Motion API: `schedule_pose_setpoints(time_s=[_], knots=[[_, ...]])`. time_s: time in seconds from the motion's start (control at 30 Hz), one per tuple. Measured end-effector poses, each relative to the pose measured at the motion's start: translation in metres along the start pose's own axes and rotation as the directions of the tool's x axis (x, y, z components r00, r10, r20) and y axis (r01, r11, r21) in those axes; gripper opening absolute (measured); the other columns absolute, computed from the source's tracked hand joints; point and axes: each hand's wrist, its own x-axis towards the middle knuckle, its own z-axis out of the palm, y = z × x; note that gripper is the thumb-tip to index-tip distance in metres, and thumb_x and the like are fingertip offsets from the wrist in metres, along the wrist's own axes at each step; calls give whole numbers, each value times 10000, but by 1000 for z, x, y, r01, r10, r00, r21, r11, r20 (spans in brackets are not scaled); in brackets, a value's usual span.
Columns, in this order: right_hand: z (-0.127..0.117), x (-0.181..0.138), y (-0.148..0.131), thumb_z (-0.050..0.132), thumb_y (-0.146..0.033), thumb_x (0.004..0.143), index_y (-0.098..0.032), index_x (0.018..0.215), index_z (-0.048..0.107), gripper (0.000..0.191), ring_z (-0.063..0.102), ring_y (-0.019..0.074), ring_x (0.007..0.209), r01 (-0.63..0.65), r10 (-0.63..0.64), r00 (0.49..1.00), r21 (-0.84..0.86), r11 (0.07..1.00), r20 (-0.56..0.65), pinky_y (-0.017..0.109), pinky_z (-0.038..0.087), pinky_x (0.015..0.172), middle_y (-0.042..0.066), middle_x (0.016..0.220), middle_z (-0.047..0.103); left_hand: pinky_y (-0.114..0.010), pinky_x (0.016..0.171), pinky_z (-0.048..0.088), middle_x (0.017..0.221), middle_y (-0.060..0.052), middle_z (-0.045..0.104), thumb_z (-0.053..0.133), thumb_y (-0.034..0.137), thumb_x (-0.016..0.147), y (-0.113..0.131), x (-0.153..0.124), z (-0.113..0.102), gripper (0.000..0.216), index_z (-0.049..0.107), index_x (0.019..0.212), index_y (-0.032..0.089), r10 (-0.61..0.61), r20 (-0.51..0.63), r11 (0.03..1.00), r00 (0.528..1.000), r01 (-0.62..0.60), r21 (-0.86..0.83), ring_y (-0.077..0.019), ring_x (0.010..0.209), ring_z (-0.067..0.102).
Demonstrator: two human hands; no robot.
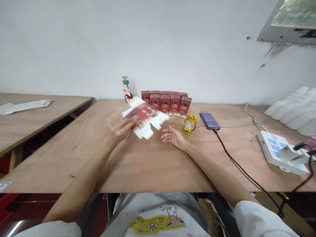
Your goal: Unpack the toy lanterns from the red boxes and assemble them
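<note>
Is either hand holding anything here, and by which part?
The left hand grips the flat carton by its near left edge; the right hand is open and empty.

No word or number can be read. Items you have in view that bear print:
- Carton [144, 120], in your left hand [120, 128]: red and white print, blurred, illegible.
- Red boxes [168, 102], far centre, in a row: gold design on the fronts, lettering too small.
- Tube [126, 89], far, left of the boxes: green band, red mark, unreadable.
- White unit [276, 148], right: blue panels, no legible characters.
- Sticker [3, 186], near left: cut off.
- Shirt [158, 223], nearest you: cartoon figure with flowers, no lettering.
</note>
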Motion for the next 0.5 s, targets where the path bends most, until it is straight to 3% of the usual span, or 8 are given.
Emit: schedule_pose_setpoints(time_s=[0.07,0.17,0.23,0.3,0.4,0.5], knots=[[0,0,4,616,-535,727,-167,806,665,380,633,142,579,79,-83,996,-97,992,-36,267,491,593,47,668,704,-396,857,438,981,-79,675,528,403,833,-33,7,-19,265,682,975,241,-129,-128,974,983,150,168,-251,934,610],[-1,-3,11,616,-464,754,-202,770,652,265,584,128,536,270,-353,925,-413,870,-138,261,444,587,3,614,660,-438,889,425,1083,-112,645,420,355,886,-79,22,-32,345,636,1087,175,-252,-159,882,954,294,368,-291,1030,580],[0,-7,14,583,-399,794,-222,772,651,191,557,132,543,342,-518,853,-680,648,-64,273,423,623,-5,617,640,-475,910,412,1179,-129,603,401,276,883,-102,30,-28,360,587,1163,149,-358,-134,834,924,381,400,-310,1068,563],[0,-10,15,555,-327,815,-230,792,653,140,562,153,610,387,-597,796,-843,372,102,294,417,687,15,683,653,-505,957,383,1268,-149,551,426,188,845,-115,32,-14,397,543,1221,135,-463,-89,805,882,460,376,-332,1140,523],[0,-12,12,491,-238,834,-214,850,652,164,581,205,790,396,-622,726,-918,30,293,338,414,774,68,826,680,-521,949,397,1393,-268,393,499,143,779,-124,24,13,566,412,1325,23,-532,-82,777,843,525,348,-396,1232,440],[-3,-12,5,446,-181,835,-198,945,646,229,550,240,984,335,-661,660,-927,-166,357,396,396,879,99,1002,668,-602,954,347,1421,-399,212,539,206,776,-127,11,33,715,266,1360,-102,-611,-139,711,779,618,337,-491,1290,320]])
